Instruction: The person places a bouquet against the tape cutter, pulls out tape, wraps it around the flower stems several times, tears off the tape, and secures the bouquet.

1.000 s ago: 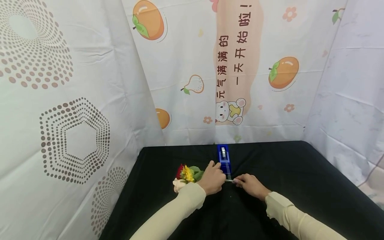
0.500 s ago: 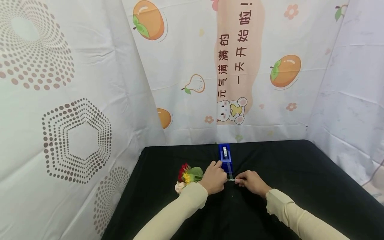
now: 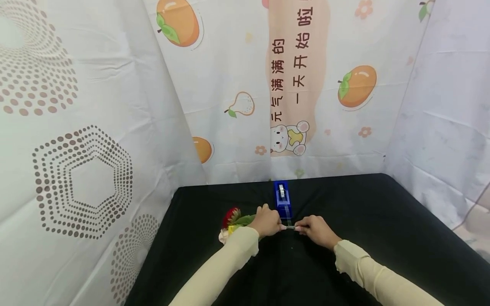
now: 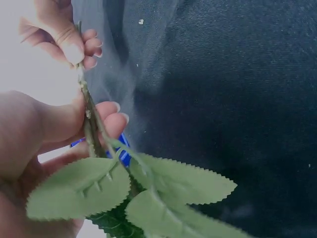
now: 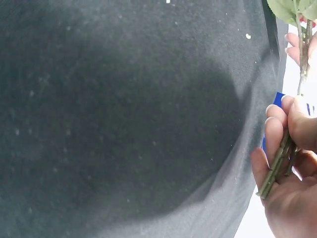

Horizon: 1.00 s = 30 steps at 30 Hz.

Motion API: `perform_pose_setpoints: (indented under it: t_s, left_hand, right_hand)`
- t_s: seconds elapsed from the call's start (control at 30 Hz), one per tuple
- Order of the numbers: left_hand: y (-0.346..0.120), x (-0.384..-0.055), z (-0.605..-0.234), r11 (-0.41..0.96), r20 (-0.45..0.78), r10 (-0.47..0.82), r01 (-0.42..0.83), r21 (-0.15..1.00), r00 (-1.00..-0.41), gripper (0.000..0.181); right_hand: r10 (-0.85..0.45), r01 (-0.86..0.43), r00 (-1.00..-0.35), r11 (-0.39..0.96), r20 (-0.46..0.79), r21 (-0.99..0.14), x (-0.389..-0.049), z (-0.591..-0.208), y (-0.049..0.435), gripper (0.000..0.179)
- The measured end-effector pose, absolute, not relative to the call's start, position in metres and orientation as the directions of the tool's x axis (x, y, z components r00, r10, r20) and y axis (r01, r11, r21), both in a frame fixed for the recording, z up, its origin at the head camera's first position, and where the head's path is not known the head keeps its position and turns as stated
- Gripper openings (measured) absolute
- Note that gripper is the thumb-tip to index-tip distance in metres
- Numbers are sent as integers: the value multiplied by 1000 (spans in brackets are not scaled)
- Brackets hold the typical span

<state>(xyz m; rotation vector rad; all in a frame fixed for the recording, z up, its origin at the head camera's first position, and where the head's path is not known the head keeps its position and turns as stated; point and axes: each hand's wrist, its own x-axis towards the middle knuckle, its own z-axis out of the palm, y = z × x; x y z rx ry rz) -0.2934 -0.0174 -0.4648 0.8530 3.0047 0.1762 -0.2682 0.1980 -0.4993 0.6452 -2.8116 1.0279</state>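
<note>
My left hand (image 3: 266, 222) grips a small bunch of flowers by its stems. A red flower (image 3: 230, 216), a yellow flower (image 3: 232, 229) and a pale flower (image 3: 223, 236) show left of that hand, partly behind the sleeve. Green leaves (image 4: 183, 181) spread below the fingers in the left wrist view. Lower down the stems (image 5: 277, 168), my right hand (image 3: 317, 230) pinches them between thumb and fingers, the cut ends sticking out past the palm. A strip of clear tape (image 3: 289, 222) runs from the blue tape dispenser (image 3: 282, 199) to the stems between both hands.
A black cloth (image 3: 344, 199) covers the table, with small pale specks on it. Beyond its back edge hangs a printed white curtain (image 3: 237, 140), and more white fabric closes in the left and right sides.
The bunch has turned in the hands: the red flower shows more, the yellow one less. The left fingers have shifted slightly on the stems. The head view has swung slightly.
</note>
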Motion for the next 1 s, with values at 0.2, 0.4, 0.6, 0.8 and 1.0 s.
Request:
perform_pose_setpoints:
  t_s: [0.2, 0.4, 0.6, 0.8, 1.0]
  left_hand:
    - [-20, -291, -470, 846, 117, 523, 531, 44, -844, 24]
    - [-19, -289, -479, 811, 227, 584, 572, -123, -779, 36]
    - [-17, -287, -482, 767, 319, 641, 572, -291, -698, 46]
    - [-19, -286, -485, 747, 381, 665, 558, -362, -642, 40]
    - [-21, -285, -486, 705, 406, 708, 545, -453, -578, 33]
  right_hand:
    - [-366, -411, -908, 696, 202, -588, -269, -499, 195, 11]
    - [-358, -426, -904, 717, 233, -552, -268, -501, 193, 9]
    - [-350, -414, -910, 713, 224, -566, -272, -501, 195, 13]
    - [-327, -326, -937, 691, 123, -645, -277, -499, 193, 26]
    - [-281, -165, -959, 651, -33, -741, -280, -497, 189, 34]
